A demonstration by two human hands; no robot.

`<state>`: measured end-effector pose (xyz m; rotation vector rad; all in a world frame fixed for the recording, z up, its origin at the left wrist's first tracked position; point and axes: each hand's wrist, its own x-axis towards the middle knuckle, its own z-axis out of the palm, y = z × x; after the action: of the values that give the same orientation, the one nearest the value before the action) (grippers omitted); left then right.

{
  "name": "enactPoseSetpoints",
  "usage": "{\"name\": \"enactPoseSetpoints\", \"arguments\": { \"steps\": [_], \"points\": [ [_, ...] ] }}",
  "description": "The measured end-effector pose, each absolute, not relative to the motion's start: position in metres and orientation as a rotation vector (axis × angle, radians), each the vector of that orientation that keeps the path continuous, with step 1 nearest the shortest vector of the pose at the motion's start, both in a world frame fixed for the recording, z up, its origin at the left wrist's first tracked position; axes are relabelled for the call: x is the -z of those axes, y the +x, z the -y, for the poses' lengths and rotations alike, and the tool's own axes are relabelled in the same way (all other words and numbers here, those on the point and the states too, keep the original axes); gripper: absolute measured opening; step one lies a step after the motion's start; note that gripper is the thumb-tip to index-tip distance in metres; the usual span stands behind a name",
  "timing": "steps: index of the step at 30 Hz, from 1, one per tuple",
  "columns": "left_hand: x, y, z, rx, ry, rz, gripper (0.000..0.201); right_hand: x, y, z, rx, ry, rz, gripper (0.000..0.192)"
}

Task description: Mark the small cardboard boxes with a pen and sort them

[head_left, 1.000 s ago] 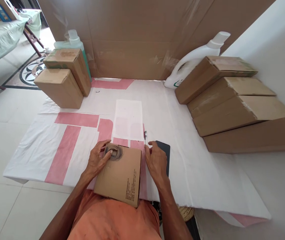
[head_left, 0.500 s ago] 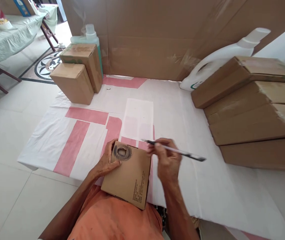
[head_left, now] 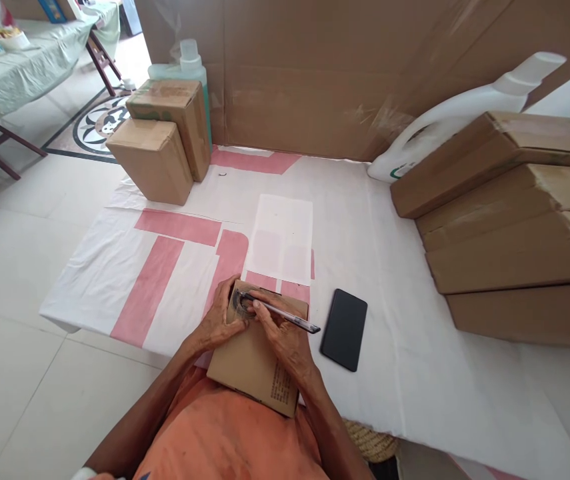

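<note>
Two hands on the box [head_left: 247, 363] now: L hand [head_left: 218, 323] grips its top-L corner, thumb on top; R hand [head_left: 282, 340] has the pen [head_left: 292, 317] pinched, tip down at the dark scribbled ring [head_left: 237, 304]. Said box is at near edge of the tbl [head_left: 409, 360], right by the orange shirt [head_left: 225, 440], blk phone [head_left: 345, 330] just to the R, white paper [head_left: 285, 233] beyond.

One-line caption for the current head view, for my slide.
Left hand gripping a box, right hand holding a pen at the box's dark ring, phone to the right.
</note>
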<state>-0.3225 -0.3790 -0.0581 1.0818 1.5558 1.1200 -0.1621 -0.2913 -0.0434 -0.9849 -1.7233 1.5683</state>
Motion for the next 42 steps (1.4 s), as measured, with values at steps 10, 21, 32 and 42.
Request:
{"name": "enactPoseSetpoints", "arguments": {
  "steps": [10,21,32,42],
  "points": [
    [0.061,-0.323,0.381,-1.131,1.083,-1.549,0.093,0.026,-0.149,0.287,-1.601,-1.055,1.884,0.028],
    [0.062,-0.323,0.379,-1.131,1.085,-1.542,0.097,0.018,-0.151,0.265,-1.316,-1.173,1.863,0.029],
    [0.063,-0.324,0.380,-1.126,1.056,-1.561,0.094,0.011,-0.142,0.201,-1.092,-1.408,1.827,0.032],
    [0.065,-0.324,0.381,-1.100,1.037,-1.579,0.096,0.047,-0.143,0.181,-0.764,-1.813,2.502,0.008]
  ]
}}
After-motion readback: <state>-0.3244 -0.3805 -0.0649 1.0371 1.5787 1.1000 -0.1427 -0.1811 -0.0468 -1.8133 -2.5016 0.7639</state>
